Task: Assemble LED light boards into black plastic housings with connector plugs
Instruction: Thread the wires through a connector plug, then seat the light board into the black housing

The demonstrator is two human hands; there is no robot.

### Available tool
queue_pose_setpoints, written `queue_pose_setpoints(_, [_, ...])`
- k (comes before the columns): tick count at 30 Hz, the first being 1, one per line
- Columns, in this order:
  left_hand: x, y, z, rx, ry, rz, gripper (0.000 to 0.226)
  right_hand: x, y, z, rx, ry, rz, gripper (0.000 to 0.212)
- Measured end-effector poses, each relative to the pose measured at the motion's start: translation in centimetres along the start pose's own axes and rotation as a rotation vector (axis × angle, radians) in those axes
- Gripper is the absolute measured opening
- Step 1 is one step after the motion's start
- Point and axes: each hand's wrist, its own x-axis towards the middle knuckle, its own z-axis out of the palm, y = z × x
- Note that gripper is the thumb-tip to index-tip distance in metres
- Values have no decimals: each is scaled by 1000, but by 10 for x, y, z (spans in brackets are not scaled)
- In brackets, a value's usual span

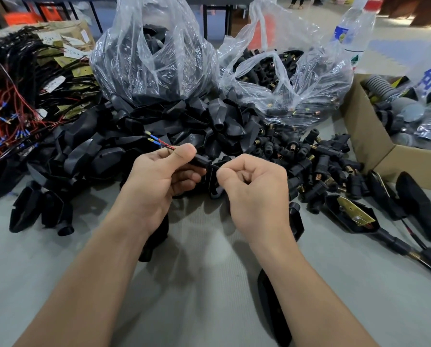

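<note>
Connector plug point(201, 160) is held mid-scene, just above the grey table point(79, 266), between both hands. Red and black wires point(159, 143) with blue-sleeved tips stick out of its far-left end, past the thumb.

Left hand point(159, 179): fingers curled round the plug, thumb pressing the wires on top.
Right hand point(255, 189): fingers curled tight, thumb and forefinger pinching a black housing point(214, 190) that meets the plug's right end. Whether a board sits inside is hidden; cannot tell.

Judged step: plug being seated onto the housing neck, so this unit is about midway.

Done so far: near right lies an assembled unit point(349, 215), with a brass-coloured board showing in its shell and a plug fitted. More lie beside it, partly out of view.

Left to do, plenty:
- a heap of empty housings point(134, 139) just beyond the hands, more in the bag point(146, 66)
- loose plugs point(322, 161) to the right, with a second bag point(279, 78) of them behind
- wired boards point(34, 78) piled far left

Cardboard box point(367, 139) stands at right.
</note>
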Motion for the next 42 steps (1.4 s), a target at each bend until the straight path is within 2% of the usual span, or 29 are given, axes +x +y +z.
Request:
queue_pose_setpoints(2, [-2,1,-1,-19,-81,-12,22,2,-1,-1,66,-18,57,23])
queue_pose_setpoints(4, [-4,0,0,-12,-112,-1,21,1,1,-2,2,-42,49,23])
queue_pose_setpoints(7, [-5,0,1,10,-100,30,20,1,2,-4,-109,-66,35,19])
queue_pose_setpoints(9, [-5,-1,0,71,-83,42,14,3,0,-5,-130,-116,70,7])
queue_pose_setpoints(11, [-6,-5,3,168,-46,55,10,4,-1,-6,-172,-175,97,19])
queue_pose_setpoints(15, [-8,-8,11,134,-16,95,37,3,0,-5,-209,-158,31,6])
queue_pose_setpoints(17, [-10,-8,12,163,38,140,37,2,-1,-5,-180,-172,16,6])
queue_pose_setpoints(20, [-9,-13,18,243,212,240,39,2,-2,-5,-165,-233,28,10])
queue_pose_setpoints(24, [2,0,3,79,408,299,42,4,3,-12,-155,-302,139,12])
queue_pose_setpoints(28, [7,8,-17,15,472,283,40,3,2,-12,-180,-460,149,15])
queue_pose_setpoints(31, [7,8,-18,-15,489,283,39,3,4,-10,-165,-490,143,12])
queue_pose_setpoints(34, [6,11,-17,-108,405,265,41,5,4,-14,20,-519,216,11])
queue_pose_setpoints(36, [4,11,-11,-104,289,197,42,6,2,-14,247,-460,321,10])
queue_pose_setpoints(39, [-2,4,0,49,149,117,26,10,-1,-14,589,-314,472,10])
queue_pose_setpoints(42, [-9,-5,7,235,-73,71,20,13,-4,-17,816,-260,506,8])
